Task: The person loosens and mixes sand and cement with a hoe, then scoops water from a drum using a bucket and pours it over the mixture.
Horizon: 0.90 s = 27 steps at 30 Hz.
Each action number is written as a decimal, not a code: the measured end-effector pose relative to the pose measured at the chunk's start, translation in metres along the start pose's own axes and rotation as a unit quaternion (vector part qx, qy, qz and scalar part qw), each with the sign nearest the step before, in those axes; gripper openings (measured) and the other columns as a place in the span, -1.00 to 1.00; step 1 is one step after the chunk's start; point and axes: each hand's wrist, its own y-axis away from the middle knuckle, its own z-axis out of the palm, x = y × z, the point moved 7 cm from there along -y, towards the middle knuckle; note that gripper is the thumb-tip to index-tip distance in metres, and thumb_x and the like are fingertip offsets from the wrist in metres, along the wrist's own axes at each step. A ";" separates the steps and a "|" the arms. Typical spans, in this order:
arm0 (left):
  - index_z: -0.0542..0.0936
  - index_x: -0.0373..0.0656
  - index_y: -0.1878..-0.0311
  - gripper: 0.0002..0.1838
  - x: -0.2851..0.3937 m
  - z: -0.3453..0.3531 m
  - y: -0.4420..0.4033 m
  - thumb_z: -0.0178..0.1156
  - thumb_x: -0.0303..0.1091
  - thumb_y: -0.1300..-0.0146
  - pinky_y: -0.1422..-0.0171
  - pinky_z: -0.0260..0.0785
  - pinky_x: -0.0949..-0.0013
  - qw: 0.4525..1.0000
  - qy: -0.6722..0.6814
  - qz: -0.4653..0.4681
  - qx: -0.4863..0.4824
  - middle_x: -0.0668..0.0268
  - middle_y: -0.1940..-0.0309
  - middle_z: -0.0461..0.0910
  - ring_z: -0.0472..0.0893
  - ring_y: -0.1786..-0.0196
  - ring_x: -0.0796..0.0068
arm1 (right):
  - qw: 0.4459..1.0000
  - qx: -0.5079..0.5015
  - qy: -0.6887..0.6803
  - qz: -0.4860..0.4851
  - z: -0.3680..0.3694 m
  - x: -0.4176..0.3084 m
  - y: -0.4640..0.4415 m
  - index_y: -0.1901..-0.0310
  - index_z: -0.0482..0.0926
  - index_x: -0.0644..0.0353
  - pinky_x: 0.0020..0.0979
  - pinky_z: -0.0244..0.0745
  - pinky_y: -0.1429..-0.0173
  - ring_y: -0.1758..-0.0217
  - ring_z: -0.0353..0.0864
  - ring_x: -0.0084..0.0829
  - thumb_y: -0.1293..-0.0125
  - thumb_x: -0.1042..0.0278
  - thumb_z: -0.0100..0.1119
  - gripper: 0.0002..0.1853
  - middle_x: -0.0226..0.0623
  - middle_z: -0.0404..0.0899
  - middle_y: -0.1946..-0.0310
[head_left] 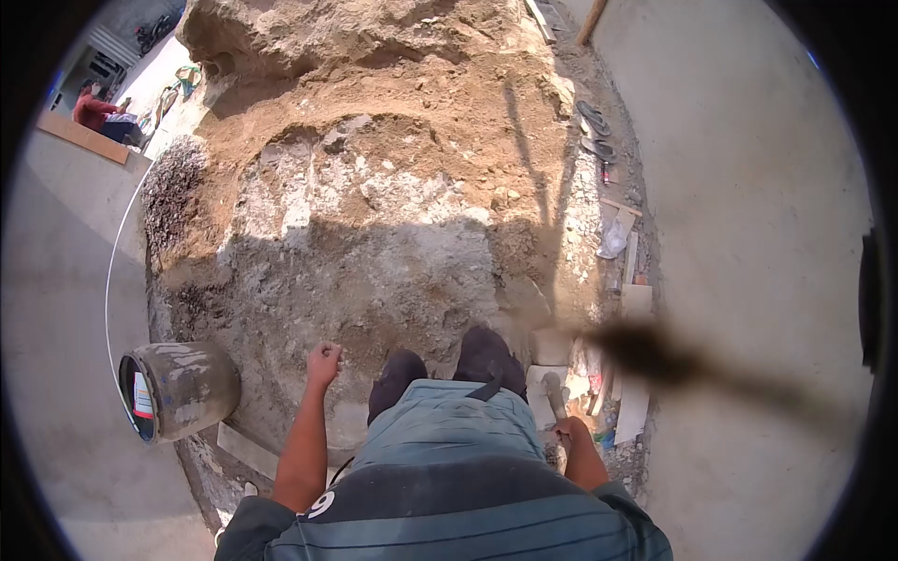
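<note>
My left hand (325, 363) hangs over grey, crumbly soil (374, 280) in front of my legs. Its fingers are curled in, and nothing shows in them. At my right side, my right hand (570, 430) is closed at a dusty, stick-like tool handle (554, 397). The handle runs up and down beside my right leg; its working end cannot be made out. My dark trouser legs (486, 360) stand on the dug ground.
A dusty drum (192, 388) lies on its side at left. Behind rises a dirt mound (374, 37), with gravel (175, 187) beside it. Sandals (594, 126) and wood scraps (636, 299) line the right wall (739, 187). A seated person (98, 112) is far left. A dark blur (645, 351) crosses the right.
</note>
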 end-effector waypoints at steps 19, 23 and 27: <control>0.55 -0.26 0.41 -0.73 0.208 0.155 -0.169 0.25 -0.21 -0.17 0.44 0.48 0.32 0.961 -0.236 0.020 -0.144 0.22 0.58 0.62 0.64 0.56 0.40 | 0.985 0.115 -0.001 -0.132 -0.099 -0.091 -0.040 0.51 0.62 0.32 -0.24 0.57 0.27 0.46 0.68 -0.29 -0.10 0.15 0.37 -0.66 -0.12 0.66 0.54; 0.55 -0.27 0.41 -0.73 0.272 0.206 -0.231 0.25 -0.21 -0.15 0.44 0.48 0.31 0.946 -0.263 0.006 -0.189 0.22 0.58 0.62 0.63 0.57 0.40 | 0.979 -0.002 -0.201 0.031 -0.083 -0.102 0.017 0.48 0.59 0.29 -0.19 0.54 0.36 0.50 0.65 -0.23 -0.16 0.26 0.31 -0.75 -0.15 0.63 0.54; 0.55 -0.27 0.37 -0.72 0.347 0.269 -0.312 0.25 -0.20 -0.17 0.45 0.48 0.30 0.913 -0.321 -0.007 -0.253 0.20 0.56 0.62 0.63 0.57 0.41 | 0.972 -0.019 -0.231 0.026 -0.118 -0.188 0.075 0.47 0.59 0.28 -0.21 0.51 0.38 0.51 0.62 -0.26 -0.16 0.27 0.30 -0.77 -0.18 0.61 0.55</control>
